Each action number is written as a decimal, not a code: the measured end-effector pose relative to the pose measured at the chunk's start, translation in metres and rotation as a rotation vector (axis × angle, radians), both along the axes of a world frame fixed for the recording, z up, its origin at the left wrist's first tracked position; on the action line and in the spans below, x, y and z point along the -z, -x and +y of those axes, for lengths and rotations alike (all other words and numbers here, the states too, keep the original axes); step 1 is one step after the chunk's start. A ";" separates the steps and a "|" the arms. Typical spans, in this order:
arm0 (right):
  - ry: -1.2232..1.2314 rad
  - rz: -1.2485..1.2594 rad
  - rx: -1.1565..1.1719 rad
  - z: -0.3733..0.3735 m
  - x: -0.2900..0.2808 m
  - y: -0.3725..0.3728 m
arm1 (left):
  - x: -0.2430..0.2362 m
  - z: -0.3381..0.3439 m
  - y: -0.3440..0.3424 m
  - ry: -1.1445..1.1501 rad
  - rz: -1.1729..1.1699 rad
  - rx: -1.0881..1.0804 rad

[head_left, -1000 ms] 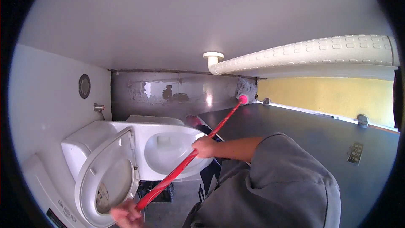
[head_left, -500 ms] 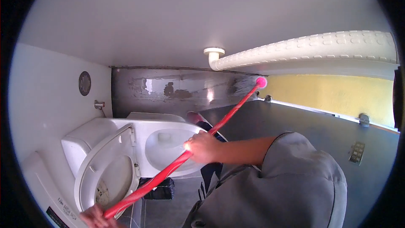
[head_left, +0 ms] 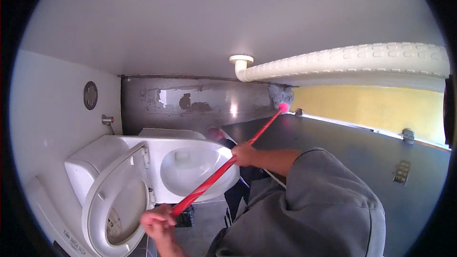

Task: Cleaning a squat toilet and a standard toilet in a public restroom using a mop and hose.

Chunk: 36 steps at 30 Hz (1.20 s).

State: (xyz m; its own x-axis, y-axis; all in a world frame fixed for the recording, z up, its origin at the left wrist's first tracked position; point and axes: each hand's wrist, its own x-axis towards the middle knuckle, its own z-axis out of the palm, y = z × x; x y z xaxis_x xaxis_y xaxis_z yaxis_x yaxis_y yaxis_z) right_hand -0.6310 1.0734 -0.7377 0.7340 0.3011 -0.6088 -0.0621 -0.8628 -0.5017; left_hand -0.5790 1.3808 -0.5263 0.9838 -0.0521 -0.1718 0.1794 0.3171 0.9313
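Observation:
A mop with a red handle [head_left: 209,181] slants across the view, over the toilet bowl. My left hand [head_left: 159,221] is closed round the handle's near end at the lower left. Farther up the shaft, my right hand [head_left: 243,155] wraps round it, just above the rim of the toilet bowl [head_left: 190,162]. The pink socket [head_left: 283,108] joins the handle to grey mop strands [head_left: 280,95], which lie on the wet grey floor [head_left: 209,100] in the far corner by the yellow panel.
A white grab bar [head_left: 342,64] runs along the far wall. The raised toilet seat [head_left: 102,204] leans at the left, below a flush pipe fitting [head_left: 107,120]. A dark partition [head_left: 342,147] with a metal bracket [head_left: 408,136] stands on the right. A black object [head_left: 185,218] sits beside the toilet.
The handle's near end and my left hand have moved up and to the right. My right hand has shifted right. The pink socket has come slightly nearer and left; grey strands now show.

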 end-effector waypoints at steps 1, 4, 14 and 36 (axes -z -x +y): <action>0.015 0.065 -0.028 0.015 -0.011 -0.008 | -0.006 0.009 -0.004 -0.025 -0.031 -0.092; -0.129 0.057 -0.038 0.051 -0.039 -0.033 | -0.031 0.053 -0.019 -0.081 -0.029 -0.098; -0.284 -0.238 0.010 0.067 -0.122 -0.078 | -0.071 0.127 -0.056 0.097 -0.100 -0.266; -0.036 -0.038 0.067 -0.009 -0.019 -0.028 | -0.014 -0.014 -0.052 0.016 -0.070 0.015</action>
